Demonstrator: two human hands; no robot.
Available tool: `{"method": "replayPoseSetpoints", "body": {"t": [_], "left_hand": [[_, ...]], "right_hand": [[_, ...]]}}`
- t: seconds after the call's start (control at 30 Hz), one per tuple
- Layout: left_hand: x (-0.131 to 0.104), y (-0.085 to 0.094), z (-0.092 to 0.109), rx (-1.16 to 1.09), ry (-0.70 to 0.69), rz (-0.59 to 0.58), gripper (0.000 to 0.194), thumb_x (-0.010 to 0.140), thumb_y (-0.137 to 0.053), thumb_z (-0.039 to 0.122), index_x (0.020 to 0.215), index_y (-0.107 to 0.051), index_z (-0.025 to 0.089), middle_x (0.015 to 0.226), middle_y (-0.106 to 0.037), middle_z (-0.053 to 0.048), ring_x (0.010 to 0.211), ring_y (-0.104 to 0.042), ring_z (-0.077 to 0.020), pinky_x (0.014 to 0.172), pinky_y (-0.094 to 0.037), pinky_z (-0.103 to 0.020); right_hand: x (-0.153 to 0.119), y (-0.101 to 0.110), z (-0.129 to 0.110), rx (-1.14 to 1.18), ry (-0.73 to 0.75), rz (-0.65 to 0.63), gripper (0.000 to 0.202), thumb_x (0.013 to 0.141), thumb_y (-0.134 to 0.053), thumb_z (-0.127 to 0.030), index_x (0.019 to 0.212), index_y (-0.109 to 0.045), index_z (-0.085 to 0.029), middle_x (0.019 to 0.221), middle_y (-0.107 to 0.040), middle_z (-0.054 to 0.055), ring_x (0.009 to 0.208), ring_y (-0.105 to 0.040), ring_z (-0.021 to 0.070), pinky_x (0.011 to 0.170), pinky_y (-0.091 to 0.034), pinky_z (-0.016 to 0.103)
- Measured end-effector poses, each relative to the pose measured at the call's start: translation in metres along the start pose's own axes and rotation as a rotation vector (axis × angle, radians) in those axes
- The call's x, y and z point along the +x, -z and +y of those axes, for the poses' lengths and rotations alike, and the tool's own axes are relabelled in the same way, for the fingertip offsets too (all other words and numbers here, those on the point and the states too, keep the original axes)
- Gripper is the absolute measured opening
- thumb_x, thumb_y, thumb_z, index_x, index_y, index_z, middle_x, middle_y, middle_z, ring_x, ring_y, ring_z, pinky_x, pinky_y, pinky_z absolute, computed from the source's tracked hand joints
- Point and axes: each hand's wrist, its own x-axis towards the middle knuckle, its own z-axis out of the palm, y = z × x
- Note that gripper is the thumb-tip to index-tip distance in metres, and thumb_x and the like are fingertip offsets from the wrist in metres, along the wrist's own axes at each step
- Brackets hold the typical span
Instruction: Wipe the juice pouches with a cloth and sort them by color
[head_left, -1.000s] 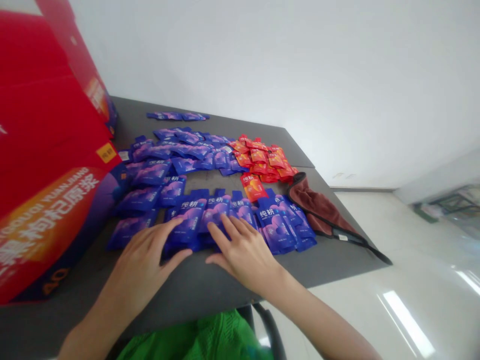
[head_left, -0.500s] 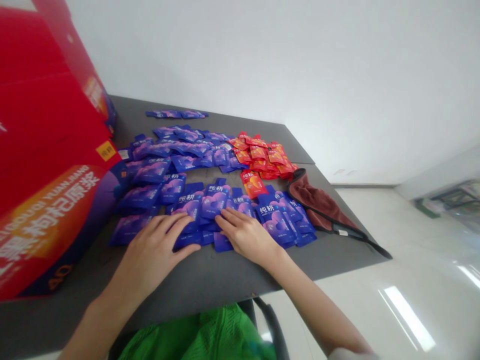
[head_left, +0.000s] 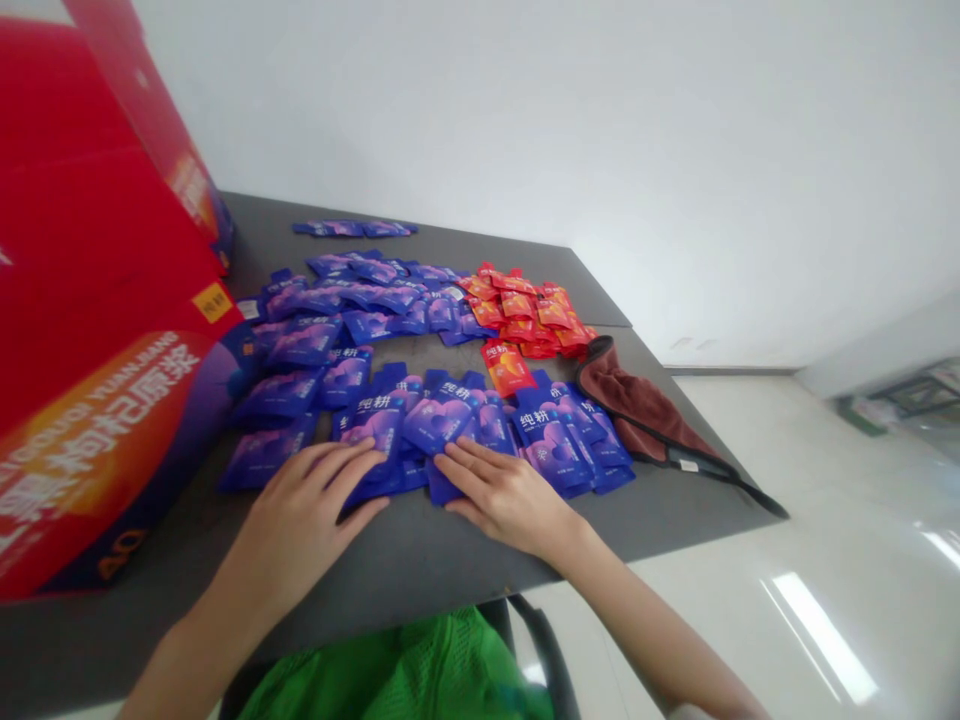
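Purple pouches with white lettering lie in overlapping piles on the grey table [head_left: 405,575]. My left hand [head_left: 311,500] rests at the near edge of a purple pouch [head_left: 375,425], its thumb apart from the fingers. My right hand [head_left: 502,492] touches the lower edge of a tilted purple pouch [head_left: 440,415] with its fingertips, fingers stretched out. Just beyond my right hand lies a single red pouch [head_left: 508,368]. More purple pouches [head_left: 559,440] overlap to the right of that hand.
A large red box [head_left: 97,330] stands at the left. Behind the near row are a purple pile [head_left: 375,295] and a red pile [head_left: 525,310]. A brown cloth with black trim [head_left: 645,410] hangs over the right edge. A white wall rises behind.
The purple pouch at my right fingertips has turned and now lies tilted. My right hand has shifted slightly nearer to me and right. The pouch by my left hand sits a little differently.
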Motion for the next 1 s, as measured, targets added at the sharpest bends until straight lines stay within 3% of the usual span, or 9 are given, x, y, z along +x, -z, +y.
{"method": "replayPoseSetpoints", "body": {"t": [0.13, 0.3, 0.4, 0.53, 0.63, 0.73, 1.0], "left_hand": [[-0.007, 0.004, -0.012, -0.088, -0.017, -0.013, 0.035, 0.085, -0.053, 0.043, 0.114, -0.056, 0.023, 0.116, -0.063, -0.005, 0.110, -0.055, -0.0241, 0.099, -0.041, -0.042], [-0.010, 0.006, -0.017, -0.113, 0.026, -0.055, 0.035, 0.086, -0.049, 0.047, 0.113, -0.057, 0.025, 0.116, -0.064, -0.003, 0.111, -0.055, -0.0242, 0.103, -0.037, -0.045], [-0.009, 0.005, -0.013, -0.101, 0.023, -0.033, 0.034, 0.089, -0.046, 0.044, 0.114, -0.057, 0.024, 0.113, -0.066, -0.003, 0.109, -0.056, -0.0235, 0.098, -0.042, -0.042], [-0.008, 0.004, -0.008, -0.063, 0.047, 0.004, 0.033, 0.088, -0.047, 0.043, 0.114, -0.058, 0.024, 0.110, -0.067, -0.003, 0.105, -0.058, -0.0247, 0.095, -0.044, -0.043], [-0.006, 0.004, -0.008, -0.079, 0.045, 0.002, 0.033, 0.088, -0.048, 0.044, 0.113, -0.058, 0.025, 0.109, -0.067, -0.003, 0.104, -0.058, -0.0246, 0.094, -0.045, -0.042], [-0.005, 0.003, -0.009, -0.107, 0.036, 0.006, 0.034, 0.088, -0.047, 0.046, 0.112, -0.057, 0.025, 0.112, -0.066, -0.004, 0.106, -0.057, -0.0253, 0.095, -0.045, -0.043], [-0.001, 0.000, -0.006, -0.133, 0.029, 0.062, 0.042, 0.083, -0.055, 0.044, 0.118, -0.049, 0.021, 0.129, -0.054, -0.010, 0.117, -0.052, -0.0282, 0.101, -0.041, -0.045]], "right_hand": [[-0.009, 0.006, 0.003, 0.032, 0.030, -0.018, 0.038, 0.093, -0.045, -0.023, 0.128, -0.049, -0.009, 0.130, -0.055, 0.012, 0.128, -0.043, 0.0185, 0.108, -0.037, 0.035], [0.008, 0.029, 0.008, 0.105, -0.138, 0.143, 0.060, 0.080, -0.051, -0.062, 0.115, -0.059, -0.014, 0.128, -0.055, 0.016, 0.126, -0.044, 0.0276, 0.108, -0.030, 0.050], [0.041, 0.031, 0.014, 0.133, -0.244, 0.082, 0.061, 0.088, -0.044, -0.054, 0.128, -0.047, -0.008, 0.129, -0.051, 0.022, 0.124, -0.046, 0.0269, 0.101, -0.039, 0.044], [0.064, 0.015, 0.023, 0.180, -0.099, -0.100, 0.030, 0.093, -0.046, -0.033, 0.109, -0.058, -0.011, 0.108, -0.063, 0.014, 0.109, -0.057, 0.0200, 0.096, -0.043, 0.036], [0.053, 0.009, 0.022, 0.227, 0.022, -0.054, 0.020, 0.092, -0.045, -0.021, 0.104, -0.059, -0.013, 0.114, -0.062, 0.010, 0.116, -0.051, 0.0157, 0.105, -0.035, 0.033], [0.036, 0.010, 0.015, 0.245, 0.034, -0.032, 0.022, 0.092, -0.044, -0.019, 0.107, -0.060, -0.015, 0.122, -0.059, 0.008, 0.123, -0.046, 0.0142, 0.109, -0.031, 0.033], [0.027, 0.017, -0.003, 0.198, -0.014, 0.090, 0.033, 0.081, -0.056, -0.042, 0.104, -0.063, -0.020, 0.124, -0.058, 0.008, 0.129, -0.039, 0.0241, 0.113, -0.017, 0.050]]}}
